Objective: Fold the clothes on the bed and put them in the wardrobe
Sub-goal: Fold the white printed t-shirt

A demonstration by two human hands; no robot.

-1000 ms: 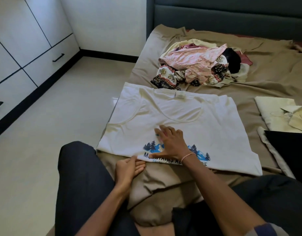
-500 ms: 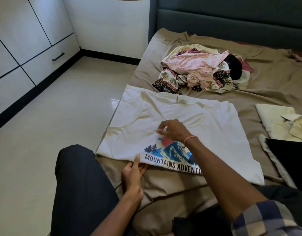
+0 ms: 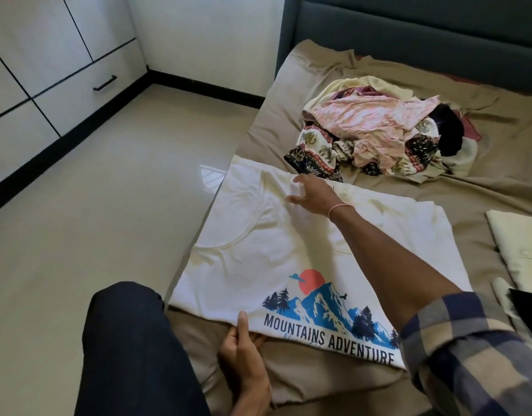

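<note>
Right hand [image 3: 314,193] has slid from print to collar, fingers spread flat, while the left hand [image 3: 243,352] pinches the hem of the T-shirt [image 3: 258,256] on the bed [image 3: 483,181]: smoothing, I'd say, a side fold next.

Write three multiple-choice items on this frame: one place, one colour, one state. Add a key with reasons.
1. Where does the pile of unfolded clothes lie relative to the white T-shirt?
A. Beyond it, toward the headboard
B. On the floor
C. In a wardrobe drawer

2. What colour is the sun in the T-shirt's print?
A. Green
B. Red
C. Yellow

3. What is the left hand doing?
A. Lying flat on the floor
B. Holding a hanger
C. Pinching the T-shirt's near edge

Key:
1 A: the pile sits on the sheet past the shirt's far edge.
2 B: the disc above the printed mountains is red.
3 C: the hand grips the hem nearest the person, with the thumb on top.
</note>
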